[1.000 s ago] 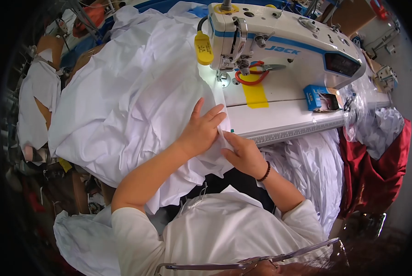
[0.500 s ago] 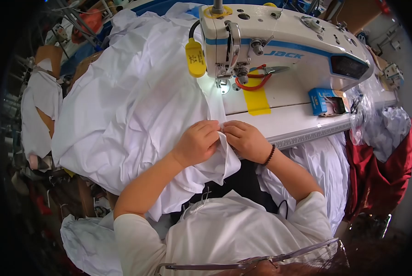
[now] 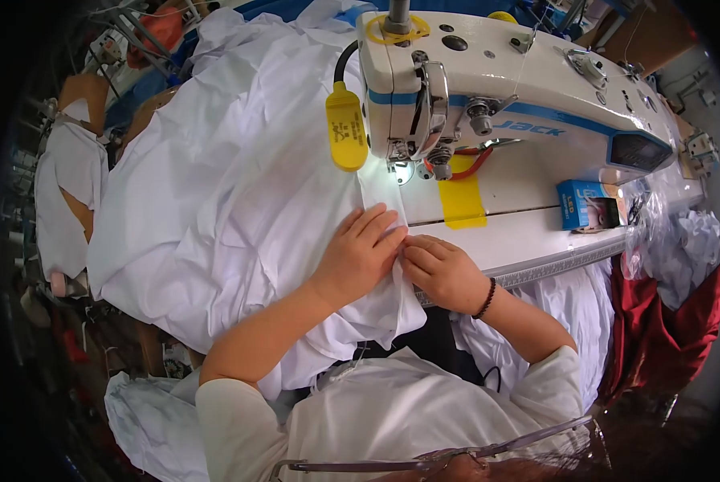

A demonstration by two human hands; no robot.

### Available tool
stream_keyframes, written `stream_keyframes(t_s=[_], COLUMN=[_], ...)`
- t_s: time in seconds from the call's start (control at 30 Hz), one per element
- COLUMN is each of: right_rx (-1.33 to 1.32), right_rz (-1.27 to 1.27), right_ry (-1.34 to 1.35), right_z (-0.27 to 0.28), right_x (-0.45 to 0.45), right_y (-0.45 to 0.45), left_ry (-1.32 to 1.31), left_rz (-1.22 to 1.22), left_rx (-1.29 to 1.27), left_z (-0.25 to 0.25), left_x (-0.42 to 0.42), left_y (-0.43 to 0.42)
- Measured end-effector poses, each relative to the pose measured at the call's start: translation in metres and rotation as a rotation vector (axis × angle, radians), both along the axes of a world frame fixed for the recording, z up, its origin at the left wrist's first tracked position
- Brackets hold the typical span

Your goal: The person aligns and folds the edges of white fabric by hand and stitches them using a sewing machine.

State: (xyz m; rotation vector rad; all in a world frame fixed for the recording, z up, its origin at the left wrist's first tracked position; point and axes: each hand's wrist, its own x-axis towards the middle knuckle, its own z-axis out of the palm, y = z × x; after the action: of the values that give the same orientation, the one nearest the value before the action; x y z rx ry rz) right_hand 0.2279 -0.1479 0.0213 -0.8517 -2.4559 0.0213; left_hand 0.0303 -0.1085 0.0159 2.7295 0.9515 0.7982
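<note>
Seemingly to hold its edge flat, the right hand (image 3: 448,275) pinched the white cloth (image 3: 215,161) at the front edge of the tabletop (image 3: 520,243), below the sewing machine (image 3: 536,90) — the left hand (image 3: 358,259) lay over it, any grip unclear

The left forearm (image 3: 283,325) slanted up toward two o'clock, its elbow bent, and the left hand (image 3: 360,253) lay back upward, fingers close together and pointing to one o'clock. The right forearm (image 3: 528,321) angled toward ten o'clock. The right hand (image 3: 446,273), at four o'clock from the left one, had its fingers bent, their tips right beside the left fingertips. Both thumbs were mostly hidden.
</note>
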Motion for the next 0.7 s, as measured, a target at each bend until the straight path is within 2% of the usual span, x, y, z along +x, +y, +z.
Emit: stream_keyframes(t_s=[0.4,0.63,0.7], right_rx=[0.004,-0.052,-0.104], right_rz=[-0.007,-0.053,-0.061], right_ry=[-0.022,0.015,0.039], right_z=[0.002,-0.010,-0.013], right_x=[-0.004,-0.005,-0.004], right_y=[0.051,0.071,0.072], left_ry=[-0.085,-0.022,-0.057], left_rz=[-0.012,0.076,0.047], left_rx=[-0.070,-0.134,-0.268], left_z=[-0.006,-0.005,-0.003], left_x=[-0.007,-0.006,-0.009], left_y=[0.056,0.080,0.082])
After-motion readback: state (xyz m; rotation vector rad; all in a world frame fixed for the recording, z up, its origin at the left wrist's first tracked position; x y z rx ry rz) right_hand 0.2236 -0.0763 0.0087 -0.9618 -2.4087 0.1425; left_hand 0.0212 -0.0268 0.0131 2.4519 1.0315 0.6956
